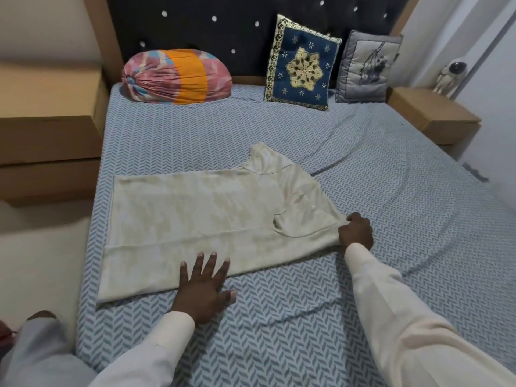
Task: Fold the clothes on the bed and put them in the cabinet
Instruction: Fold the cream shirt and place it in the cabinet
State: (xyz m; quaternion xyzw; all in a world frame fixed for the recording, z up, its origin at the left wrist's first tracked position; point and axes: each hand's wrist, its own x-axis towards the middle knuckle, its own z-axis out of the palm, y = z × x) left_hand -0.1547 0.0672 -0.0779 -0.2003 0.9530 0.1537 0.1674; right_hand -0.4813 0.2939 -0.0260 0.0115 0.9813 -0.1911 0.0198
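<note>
Lying flat across the near half of the bed [363, 169], a cream garment [195, 213] is spread sideways, its hem toward the left edge and its neckline and sleeves toward the right. One long side looks already turned in, so the folding of this piece appears to be partway done.

Of the two hands, the left hand [202, 289] lies open with spread fingers, pressing flat on the near edge of the cloth. The right hand [357, 229] pinches the near sleeve corner between curled fingers, touching the sheet.

The next move likely calls for lifting that sleeve inward over the body of the garment while the flat palm keeps the cloth from sliding, then halving it lengthwise.

Against the headboard rest a striped bolster [176, 75], a blue embroidered cushion [301, 62] and a grey cushion [365, 65]. A wooden unit [47, 129] stands left of the bed and a bedside unit [430, 113] on the right, carrying a small figurine [451, 75]. Both look closed, contents hidden; no open cabinet shows.
</note>
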